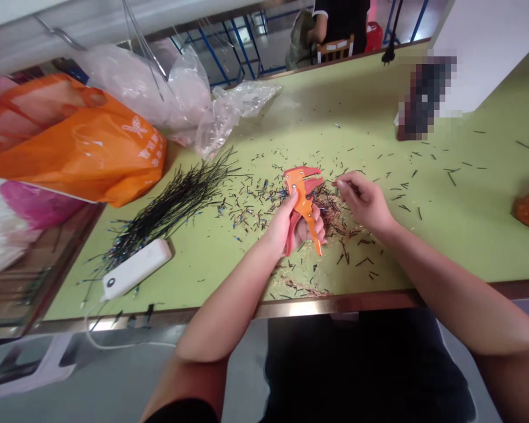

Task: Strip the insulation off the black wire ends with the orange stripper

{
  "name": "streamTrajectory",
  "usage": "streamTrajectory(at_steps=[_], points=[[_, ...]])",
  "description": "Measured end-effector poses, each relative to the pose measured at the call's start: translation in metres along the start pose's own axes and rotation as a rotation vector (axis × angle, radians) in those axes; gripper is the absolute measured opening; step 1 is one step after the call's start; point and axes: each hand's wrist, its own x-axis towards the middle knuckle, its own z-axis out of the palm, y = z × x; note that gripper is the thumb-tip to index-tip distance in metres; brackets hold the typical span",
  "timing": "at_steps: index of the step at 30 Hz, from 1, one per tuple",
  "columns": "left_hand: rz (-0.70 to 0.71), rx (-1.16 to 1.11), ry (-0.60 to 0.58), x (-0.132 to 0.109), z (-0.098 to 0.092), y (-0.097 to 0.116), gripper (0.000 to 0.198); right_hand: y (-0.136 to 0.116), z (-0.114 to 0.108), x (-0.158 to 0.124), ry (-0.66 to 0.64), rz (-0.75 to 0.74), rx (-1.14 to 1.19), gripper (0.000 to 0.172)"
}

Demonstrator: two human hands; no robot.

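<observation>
Green table spreads out under me, scattered with wire scraps. My left hand is closed firmly around the handles of an orange wire stripper, which stands just above the table with its head pointing away from me. My right hand is just beside it, its fingers pinched together, and its fingertips are close to the stripper's head. If they hold a wire, it is too thin for me to tell.

That closeness looks like the main risk: a careless squeeze could nip my fingertips. A slip could also send loose bits flying, and brushing the scraps around my hands could mix them further.

Beneath my hands lies a brownish heap of fine clippings. Left of them is a long bundle of black wires, its ends reaching a white power strip near the table's front edge. Further left, an orange plastic bag and a clear plastic bag sit against the far corner. Beyond my hands, across the table, a seated person is by a wooden chair, with blue railings behind.
</observation>
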Motion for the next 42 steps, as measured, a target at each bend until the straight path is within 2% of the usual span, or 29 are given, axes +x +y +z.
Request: streamTrajectory(at_steps=[4, 10, 16, 26, 33, 36, 42], points=[[-0.034, 0.077, -0.048, -0.001, 0.001, -0.007, 0.066, -0.003, -0.002, 0.002, 0.006, -0.017, -0.015, 0.025], [-0.052, 0.107, -0.017, 0.001, 0.0, -0.014, 0.069, -0.006, -0.004, 0.001, -0.021, -0.06, -0.075, 0.025], [-0.059, 0.117, -0.005, 0.003, -0.002, -0.015, 0.071, -0.008, -0.006, -0.003, -0.093, 0.021, -0.132, 0.015], [-0.01, 0.168, -0.023, 0.001, 0.002, -0.019, 0.066, -0.017, -0.006, -0.004, -0.164, 0.1, -0.066, 0.001], [-0.014, 0.184, 0.003, 0.002, -0.001, -0.02, 0.067, -0.017, -0.005, -0.005, -0.18, 0.146, -0.075, 0.01], [-0.009, 0.187, 0.012, 0.003, -0.001, -0.018, 0.068, -0.019, -0.005, -0.004, -0.174, 0.114, -0.071, 0.018], [-0.013, 0.258, 0.062, 0.004, -0.004, -0.021, 0.071, -0.023, -0.008, -0.003, -0.145, 0.03, -0.123, 0.018]])
